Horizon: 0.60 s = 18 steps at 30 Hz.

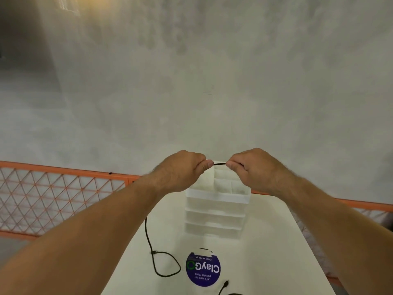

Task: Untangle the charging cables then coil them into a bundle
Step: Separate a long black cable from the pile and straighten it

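I have both grips raised, the left grip [182, 169] and right grip [255, 169] each pinching the black cable [219, 164], with a short taut stretch between them. The rest trails below the left grip and loops on the desk [265, 262]. I judge I'm untangling; next I should work along towards that loop. The white drawer box [214, 220] directly beneath the grips could snag slack; a blue sticker [203, 268] lies below it.

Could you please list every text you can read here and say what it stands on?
"ClayGO": round blue sticker on the white table, upside down to the camera.
"Clean as you go": same sticker, small.
"Let's keep our pantries clean": same sticker, small.
No text shows on the black cable or the white drawer unit.
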{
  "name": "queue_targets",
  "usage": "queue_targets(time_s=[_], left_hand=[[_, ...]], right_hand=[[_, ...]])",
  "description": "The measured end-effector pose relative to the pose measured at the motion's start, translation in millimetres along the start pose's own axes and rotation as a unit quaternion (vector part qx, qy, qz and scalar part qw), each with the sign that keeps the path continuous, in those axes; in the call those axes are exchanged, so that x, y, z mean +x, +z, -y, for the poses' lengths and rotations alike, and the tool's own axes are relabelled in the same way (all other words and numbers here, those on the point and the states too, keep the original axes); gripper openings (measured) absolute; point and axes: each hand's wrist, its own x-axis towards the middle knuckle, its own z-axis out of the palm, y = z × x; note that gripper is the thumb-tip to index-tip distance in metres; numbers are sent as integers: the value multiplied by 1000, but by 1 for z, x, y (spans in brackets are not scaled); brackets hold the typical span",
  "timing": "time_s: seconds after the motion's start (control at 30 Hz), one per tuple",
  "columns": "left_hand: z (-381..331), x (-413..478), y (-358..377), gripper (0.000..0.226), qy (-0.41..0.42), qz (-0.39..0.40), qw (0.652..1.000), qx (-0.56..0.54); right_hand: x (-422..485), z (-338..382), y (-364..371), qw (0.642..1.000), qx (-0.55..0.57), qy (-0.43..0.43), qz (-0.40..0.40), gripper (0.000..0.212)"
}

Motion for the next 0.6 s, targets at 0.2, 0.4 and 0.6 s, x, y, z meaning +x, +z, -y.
queue_targets(time_s=[0.2,0.4,0.6], left_hand=[[18,-3,-6,48,-8,-14,1000,10],[28,-6,-11,48,-1,-24,999,25],[55,-13,-22,54,-24,-35,999,26]], right_hand=[[-5,-25,-5,999,10,42,-9,39],[-12,-40,-9,997,14,67,-20,40],[-32,-70,-23,992,20,119,-44,37]])
